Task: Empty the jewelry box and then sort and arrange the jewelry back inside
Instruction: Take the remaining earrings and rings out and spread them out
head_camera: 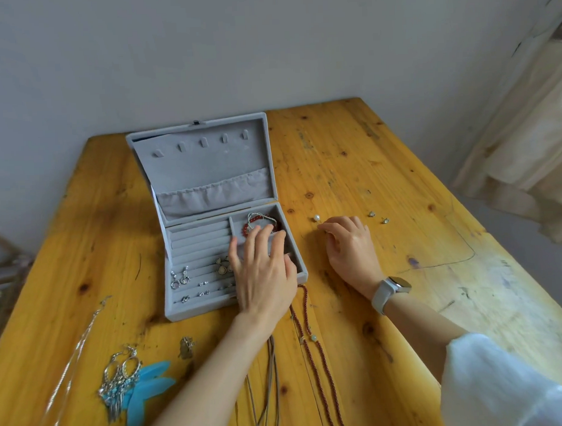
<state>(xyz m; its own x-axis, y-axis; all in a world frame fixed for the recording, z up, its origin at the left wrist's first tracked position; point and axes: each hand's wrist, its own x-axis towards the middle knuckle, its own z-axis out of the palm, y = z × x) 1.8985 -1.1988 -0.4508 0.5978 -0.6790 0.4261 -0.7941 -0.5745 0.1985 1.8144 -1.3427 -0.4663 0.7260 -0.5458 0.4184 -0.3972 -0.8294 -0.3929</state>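
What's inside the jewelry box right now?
The jewelry box holds a red bead bracelet in the back compartment and small earrings across the ring rolls. The left hand covers the front right compartment, so its contents are hidden.

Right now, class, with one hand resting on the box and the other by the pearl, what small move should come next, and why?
Probably the right hand pinches the pearl earring beside its fingertips and carries it to the jewelry box, whose ring rolls already hold earrings; the left hand steadies the box.

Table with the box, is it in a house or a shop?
Probably a room in a home: a worn wooden table against a plain wall, a pale curtain, and a personal jewelry box.
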